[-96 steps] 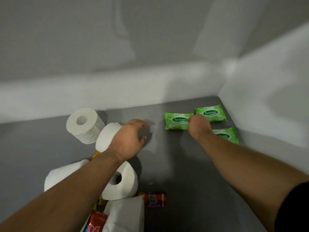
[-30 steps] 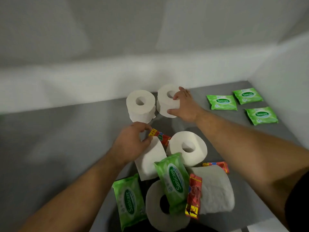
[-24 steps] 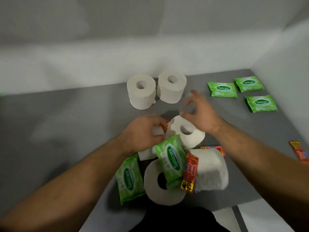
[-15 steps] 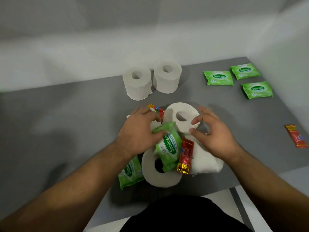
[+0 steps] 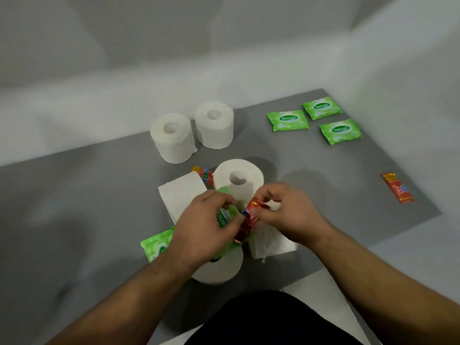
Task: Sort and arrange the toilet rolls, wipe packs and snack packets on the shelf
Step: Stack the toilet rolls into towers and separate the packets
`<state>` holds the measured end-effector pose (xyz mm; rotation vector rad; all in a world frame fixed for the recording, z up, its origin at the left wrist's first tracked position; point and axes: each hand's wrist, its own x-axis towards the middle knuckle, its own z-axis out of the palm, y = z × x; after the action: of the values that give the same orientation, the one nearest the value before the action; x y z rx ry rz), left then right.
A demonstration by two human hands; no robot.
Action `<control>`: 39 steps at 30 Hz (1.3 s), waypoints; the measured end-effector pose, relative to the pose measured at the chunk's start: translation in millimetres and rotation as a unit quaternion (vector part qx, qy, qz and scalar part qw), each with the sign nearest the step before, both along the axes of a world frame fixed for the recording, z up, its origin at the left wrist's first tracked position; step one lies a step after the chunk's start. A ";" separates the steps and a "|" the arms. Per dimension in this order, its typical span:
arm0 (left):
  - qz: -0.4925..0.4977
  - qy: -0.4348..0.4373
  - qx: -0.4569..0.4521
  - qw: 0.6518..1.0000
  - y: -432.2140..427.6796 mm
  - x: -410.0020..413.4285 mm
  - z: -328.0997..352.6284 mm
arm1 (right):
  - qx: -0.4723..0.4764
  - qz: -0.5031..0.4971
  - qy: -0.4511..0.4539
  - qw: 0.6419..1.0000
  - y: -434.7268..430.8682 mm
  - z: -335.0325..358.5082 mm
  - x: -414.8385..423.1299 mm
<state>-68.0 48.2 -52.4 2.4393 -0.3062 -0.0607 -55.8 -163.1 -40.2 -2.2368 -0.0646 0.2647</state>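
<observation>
head view: two toilet rolls stand upright at the back, three sanicare wipe packs lie far right, one snack packet alone. left hand pinches a wipe pack, right hand a red snack packet; the central heap remains unsorted.

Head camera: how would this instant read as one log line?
right hand: pinching red snack packet | left hand: on wipe pack | sorted: two upright rolls, three packs
</observation>
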 end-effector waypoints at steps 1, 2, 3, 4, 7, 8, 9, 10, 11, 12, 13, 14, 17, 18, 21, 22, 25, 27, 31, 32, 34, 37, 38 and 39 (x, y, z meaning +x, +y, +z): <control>0.009 -0.002 -0.008 1.000 -3.6 1.2 1.5 | 0.066 -0.028 0.022 0.997 -8.7 3.9 0.5; 0.016 -0.006 -0.014 1.000 -7.7 2.8 2.8 | 0.125 -0.058 0.033 0.990 -19.8 6.8 1.2; 0.020 -0.008 -0.018 1.000 -12.1 4.7 3.9 | 0.172 -0.093 0.036 0.980 -32.9 7.7 2.8; 0.022 -0.009 -0.020 1.000 -17.0 6.6 5.2 | 0.216 -0.128 0.038 0.967 -47.3 7.4 4.8; 0.020 -0.014 -0.028 0.999 -36.9 11.9 8.1 | 0.318 -0.222 0.043 0.921 -94.4 4.6 11.0; 0.019 -0.013 -0.033 0.999 -45.0 13.1 9.1 | 0.319 -0.250 0.041 0.913 -111.5 2.9 12.8; 0.018 -0.010 -0.037 0.999 -54.0 14.5 10.0 | 0.315 -0.280 0.040 0.906 -128.7 0.1 14.5; 0.017 -0.009 -0.039 0.999 -63.3 16.2 10.4 | 0.311 -0.312 0.040 0.897 -145.9 -3.1 15.4; 0.014 -0.009 -0.038 0.999 -72.7 18.3 10.2 | 0.307 -0.342 0.037 0.887 -163.2 -8.5 15.9; 0.011 -0.007 -0.035 0.999 -82.8 20.7 10.1 | 0.298 -0.369 0.031 0.880 -180.2 -15.0 15.7; 0.005 -0.005 -0.032 0.999 -92.9 23.6 9.4 | 0.283 -0.393 0.024 0.875 -197.0 -23.3 16.0; 0.000 -0.003 -0.030 1.000 -103.4 26.5 8.6 | 0.266 -0.415 0.019 0.870 -213.4 -31.8 16.1; -0.006 0.012 -0.031 0.999 -133.8 35.3 3.8 | 0.229 -0.469 0.019 0.853 -258.6 -58.6 16.5; -0.004 0.020 -0.030 0.999 -143.5 38.0 1.6 | 0.214 -0.479 0.024 0.851 -270.9 -65.4 16.6; 0.003 0.040 -0.014 0.999 -172.3 44.6 -4.9 | 0.163 -0.489 0.042 0.856 -299.3 -85.0 17.3; 0.005 0.048 -0.012 0.999 -181.3 46.3 -6.4 | 0.151 -0.490 0.042 0.857 -306.1 -91.1 18.1; -0.003 0.060 -0.007 0.998 -203.0 49.7 -8.2 | 0.070 -0.462 0.046 0.883 -321.0 -102.9 23.0; -0.006 0.063 -0.011 0.998 -212.6 51.0 -9.7 | -0.013 -0.409 0.066 0.910 -328.7 -109.7 26.4; -0.012 0.065 -0.020 0.998 -219.6 47.3 -12.7 | -0.150 -0.325 0.067 0.931 -334.7 -119.7 30.4; -0.014 0.062 -0.015 0.998 -219.2 46.4 -13.8 | -0.162 -0.312 0.070 0.934 -335.1 -121.7 31.0; -0.016 0.052 0.001 0.999 -217.4 44.9 -15.5 | -0.198 -0.301 0.058 0.931 -335.2 -123.8 31.9; -0.015 0.034 0.027 0.999 -213.0 41.9 -17.6 | -0.253 -0.288 0.009 0.923 -334.8 -127.2 32.4; -0.012 0.034 0.034 0.999 -211.6 40.0 -16.7 | -0.257 -0.281 -0.001 0.925 -334.5 -127.2 33.0; -0.007 0.035 0.038 0.999 -210.3 37.8 -15.3 | -0.260 -0.273 -0.001 0.926 -334.5 -127.7 33.6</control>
<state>-30.2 -162.1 -67.7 2.5043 -0.2955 -0.1657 -22.2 -497.6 -168.0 -2.6618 0.6944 -0.0362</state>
